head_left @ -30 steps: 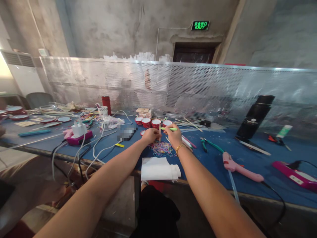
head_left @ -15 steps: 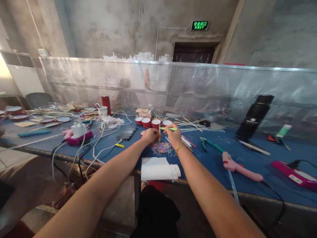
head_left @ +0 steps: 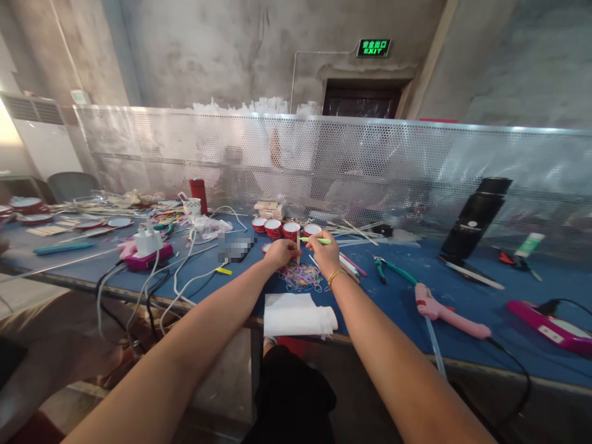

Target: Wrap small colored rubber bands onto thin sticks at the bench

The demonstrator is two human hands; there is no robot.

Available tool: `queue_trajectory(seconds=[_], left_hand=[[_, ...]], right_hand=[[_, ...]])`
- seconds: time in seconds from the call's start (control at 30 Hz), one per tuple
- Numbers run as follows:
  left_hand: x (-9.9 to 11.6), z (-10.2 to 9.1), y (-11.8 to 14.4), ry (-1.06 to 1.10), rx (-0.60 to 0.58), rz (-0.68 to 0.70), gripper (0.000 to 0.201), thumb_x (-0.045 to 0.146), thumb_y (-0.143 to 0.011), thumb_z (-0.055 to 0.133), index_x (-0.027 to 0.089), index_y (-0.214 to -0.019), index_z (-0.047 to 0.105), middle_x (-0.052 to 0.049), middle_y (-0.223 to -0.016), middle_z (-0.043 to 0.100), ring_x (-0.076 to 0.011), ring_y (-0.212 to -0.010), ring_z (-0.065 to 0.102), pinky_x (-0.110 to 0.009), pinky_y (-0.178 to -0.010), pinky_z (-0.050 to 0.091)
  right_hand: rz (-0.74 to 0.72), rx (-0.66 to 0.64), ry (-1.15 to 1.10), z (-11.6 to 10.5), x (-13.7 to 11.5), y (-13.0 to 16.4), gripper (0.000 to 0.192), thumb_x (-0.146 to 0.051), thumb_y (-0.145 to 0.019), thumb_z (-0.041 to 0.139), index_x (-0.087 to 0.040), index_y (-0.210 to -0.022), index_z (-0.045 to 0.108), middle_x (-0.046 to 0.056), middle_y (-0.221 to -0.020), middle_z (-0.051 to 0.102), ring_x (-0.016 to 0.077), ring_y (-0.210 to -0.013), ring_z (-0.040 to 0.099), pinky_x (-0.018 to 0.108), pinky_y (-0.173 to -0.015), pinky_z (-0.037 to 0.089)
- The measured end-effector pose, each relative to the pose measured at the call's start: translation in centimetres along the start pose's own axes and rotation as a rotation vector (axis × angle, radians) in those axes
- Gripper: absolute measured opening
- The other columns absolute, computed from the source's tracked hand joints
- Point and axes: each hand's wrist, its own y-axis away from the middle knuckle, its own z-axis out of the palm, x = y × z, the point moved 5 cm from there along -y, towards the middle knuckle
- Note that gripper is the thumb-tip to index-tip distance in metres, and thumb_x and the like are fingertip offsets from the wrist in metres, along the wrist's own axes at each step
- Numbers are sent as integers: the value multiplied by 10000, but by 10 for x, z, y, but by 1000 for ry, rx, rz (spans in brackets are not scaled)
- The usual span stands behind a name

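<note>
My left hand (head_left: 282, 252) pinches a thin flat wooden stick (head_left: 298, 248), held upright. In my right hand (head_left: 326, 251) is a light green pen (head_left: 313, 240), lying nearly level with its tip at the stick. Whether the tip touches the wood is too small to tell. Below both hands spreads a pile of small coloured rubber bands (head_left: 301, 277). Just beyond them stand stacks of small round red-sided pieces with white tops (head_left: 272, 229). A folded white cloth (head_left: 296, 316) lies at the table's front edge, between my forearms.
To the right are green-handled pliers (head_left: 398, 269), a pink glue gun (head_left: 448, 314), a black flask (head_left: 478, 216) and a magenta power strip (head_left: 550, 324). White cables (head_left: 178, 271), a phone (head_left: 238, 248) and a red bottle (head_left: 198, 196) are on the left. A perforated metal screen (head_left: 370, 160) runs behind.
</note>
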Motion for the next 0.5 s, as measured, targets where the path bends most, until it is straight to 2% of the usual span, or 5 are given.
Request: queue_trajectory(seconds=[0.23, 0.5], left_hand=[[0, 0, 0, 2, 3, -5, 139, 285, -797, 748, 160, -743, 719, -11, -702, 723, -135, -648, 644, -233, -624, 451], [-5, 2, -4, 19, -1, 23, 180, 316, -777, 740, 164, -691, 696, -5, -673, 704, -128, -611, 609, -236, -613, 448]], right_hand=[[48, 54, 34, -5, 0, -1, 133, -344, -733, 625, -241, -679, 560, -27, -599, 652, 160, -567, 582, 275, -613, 461], [43, -14, -67, 1, -8, 1, 137, -356, -691, 638, -229, -741, 619, -17, -613, 666, 169, -579, 615, 274, -591, 474]])
